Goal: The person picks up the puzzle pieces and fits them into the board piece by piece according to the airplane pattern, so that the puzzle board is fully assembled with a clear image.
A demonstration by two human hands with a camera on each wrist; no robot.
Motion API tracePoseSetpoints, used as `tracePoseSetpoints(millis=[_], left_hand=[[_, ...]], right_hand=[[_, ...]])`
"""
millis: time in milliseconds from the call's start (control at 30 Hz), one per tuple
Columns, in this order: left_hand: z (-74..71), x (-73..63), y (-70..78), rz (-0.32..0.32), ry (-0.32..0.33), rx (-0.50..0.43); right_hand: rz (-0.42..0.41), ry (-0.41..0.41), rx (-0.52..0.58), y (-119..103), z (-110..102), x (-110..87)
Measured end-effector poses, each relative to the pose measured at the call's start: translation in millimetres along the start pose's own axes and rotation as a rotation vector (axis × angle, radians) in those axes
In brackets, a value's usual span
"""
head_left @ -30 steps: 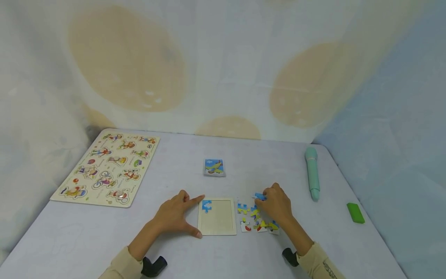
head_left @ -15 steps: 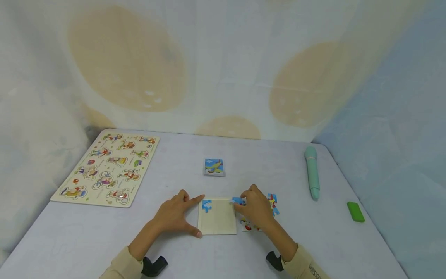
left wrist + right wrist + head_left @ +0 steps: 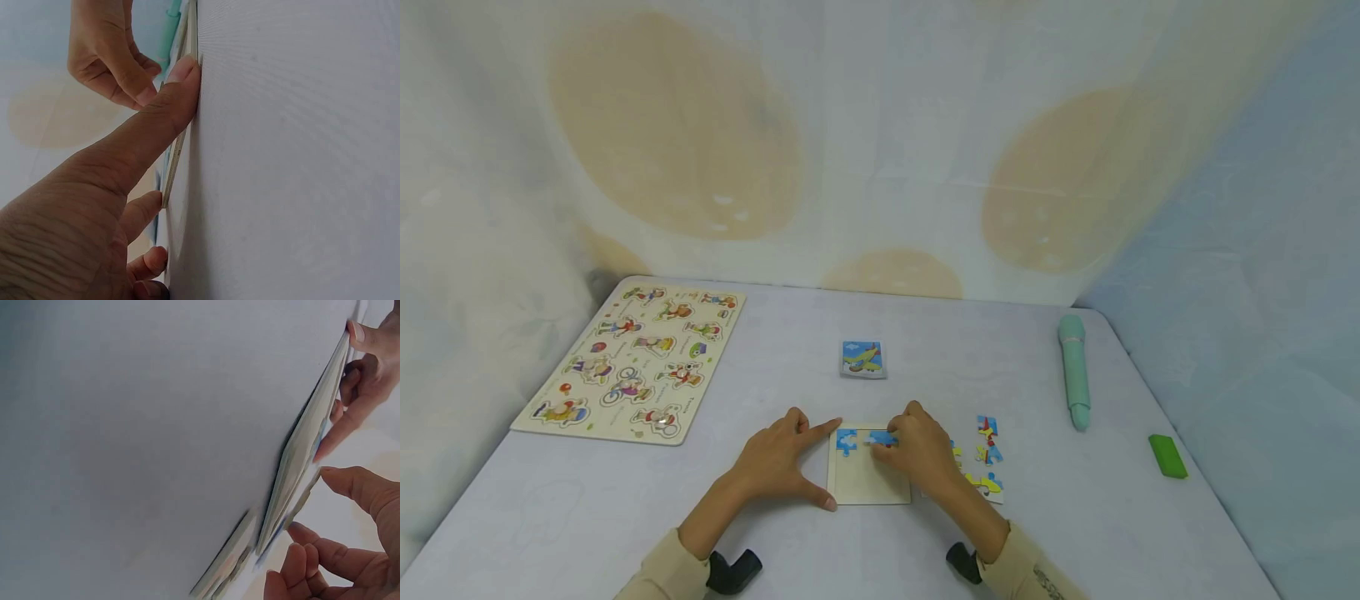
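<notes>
My right hand [image 3: 925, 450] pinches a blue puzzle piece [image 3: 881, 437] between thumb and fingers, over the upper part of a pale wooden puzzle tray [image 3: 868, 487]. In the right wrist view the pinched piece [image 3: 304, 499] is tilted just over the tray's surface. Another blue piece [image 3: 846, 442] lies in the tray's upper left corner. My left hand [image 3: 778, 458] spreads thumb and index finger along the tray's left side, one at each corner. In the left wrist view the thumb [image 3: 181, 72] presses at the tray's edge. Several loose pieces [image 3: 989, 454] lie right of the tray, some hidden behind my right hand.
A small airplane picture block [image 3: 862, 359] lies behind the tray. At the far left is a large board [image 3: 632, 367] with cartoon figures. A mint-green microphone-shaped toy [image 3: 1075, 375] and a green block [image 3: 1168, 456] lie at the right.
My right hand has picked up the blue puzzle piece from the loose pieces and carried it left over the tray. My left hand has stayed at the tray's left side.
</notes>
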State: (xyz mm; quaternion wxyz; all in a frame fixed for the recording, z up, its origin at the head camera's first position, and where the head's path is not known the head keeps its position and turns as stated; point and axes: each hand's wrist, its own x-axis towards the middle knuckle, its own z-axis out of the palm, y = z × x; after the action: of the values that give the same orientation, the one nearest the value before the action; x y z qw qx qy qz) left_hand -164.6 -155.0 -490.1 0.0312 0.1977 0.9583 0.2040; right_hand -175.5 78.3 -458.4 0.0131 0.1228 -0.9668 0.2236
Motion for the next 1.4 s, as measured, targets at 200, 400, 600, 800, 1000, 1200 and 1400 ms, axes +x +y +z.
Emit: tracePoseSetpoints(millis=[200,400,600,800,1000,1200,1400], left_hand=[[-0.1,0.9,-0.1,0.009,0.003,-0.003],[-0.3,0.5,-0.8,0.012,0.002,0.010],[0.1,0.6,-0.2,0.014,0.007,0.009],[-0.2,0.0,0.7,0.011,0.008,0.001],[-0.7,-0.4,1.5,0.009,0.013,0.005],[1.8,0.7,0.3,0.021,0.011,0.015],[1.6,0.6,-0.3,0.018,0.022,0.006]], right_hand=[[-0.034,-0.015,0.000,-7,6,4.4],[-0.022,-0.023,-0.048,-11,9,5.3],[-0.076,0.006,-0.156,-8,6,-2.5],[-0.262,-0.044,-0.314,1,-2,-19.2],[-0.387,-0.062,-0.438,6,0,-28.2],[-0.390,-0.075,-0.507,6,1,-24.8],[-0.383,-0.108,-0.507,5,-1,-16.2]])
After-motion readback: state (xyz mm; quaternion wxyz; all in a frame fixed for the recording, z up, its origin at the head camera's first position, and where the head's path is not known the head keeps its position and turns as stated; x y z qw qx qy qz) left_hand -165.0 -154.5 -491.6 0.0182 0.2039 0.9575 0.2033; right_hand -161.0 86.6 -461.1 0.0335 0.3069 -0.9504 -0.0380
